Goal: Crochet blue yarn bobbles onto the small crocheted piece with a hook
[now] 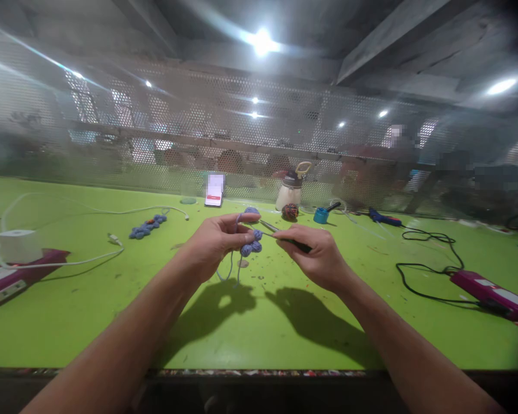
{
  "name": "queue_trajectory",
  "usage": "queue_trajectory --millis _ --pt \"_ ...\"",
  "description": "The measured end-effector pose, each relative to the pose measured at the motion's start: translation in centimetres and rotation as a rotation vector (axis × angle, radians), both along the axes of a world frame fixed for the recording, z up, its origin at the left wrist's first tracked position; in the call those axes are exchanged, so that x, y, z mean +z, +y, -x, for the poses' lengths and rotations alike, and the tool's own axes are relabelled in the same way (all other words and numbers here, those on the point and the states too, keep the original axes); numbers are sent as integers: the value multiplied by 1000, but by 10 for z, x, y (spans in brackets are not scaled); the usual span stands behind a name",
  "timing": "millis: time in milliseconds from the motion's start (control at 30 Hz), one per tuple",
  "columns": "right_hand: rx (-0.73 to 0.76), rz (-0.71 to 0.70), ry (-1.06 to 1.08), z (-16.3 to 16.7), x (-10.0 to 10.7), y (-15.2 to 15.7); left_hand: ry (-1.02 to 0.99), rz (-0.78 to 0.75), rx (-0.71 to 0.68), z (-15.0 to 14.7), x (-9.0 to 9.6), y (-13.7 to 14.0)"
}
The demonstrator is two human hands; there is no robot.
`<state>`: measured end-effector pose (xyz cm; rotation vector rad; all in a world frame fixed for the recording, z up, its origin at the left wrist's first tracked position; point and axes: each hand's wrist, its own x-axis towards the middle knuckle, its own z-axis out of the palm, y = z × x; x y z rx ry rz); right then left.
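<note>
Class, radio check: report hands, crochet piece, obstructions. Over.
Left hand pinching purple crochet piece. Right hand gripping hook. Loose yarn hanging below; nothing visibly blocking.

A bright green table [90, 328] spreads out below a perforated metal screen [190, 135]. 2 magenta power strips lie on it: the left strip [34, 269] carries a white charger [19, 246], with a white cable [95, 207] winding across the tabletop, and the right strip [496, 294] meets a looping black cord [431, 299]. Toward the back, a lit phone [214, 190] stands upright. Further right is a pale bottle [286, 199] — dark lid, yellow loop — with a dark, orange-flecked ball [290, 212] before it. Beside these sit a small blue pot [321, 216] and a blue-handled tool [384, 218]. Overhead, a ceiling lamp [262, 42] glares.
</note>
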<state>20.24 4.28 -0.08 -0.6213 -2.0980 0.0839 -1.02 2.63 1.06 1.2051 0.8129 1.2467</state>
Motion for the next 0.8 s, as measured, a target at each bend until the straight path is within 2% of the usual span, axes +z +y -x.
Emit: queue_trajectory --millis 633,733,800 --pt "7 81 31 1 0 -4 27 -42 18 -1 -3 2" --pt "29 148 62 1 0 -4 11 -29 8 0 -3 3" --pt "76 274 114 1 0 -4 -13 -6 2 0 -2 3"
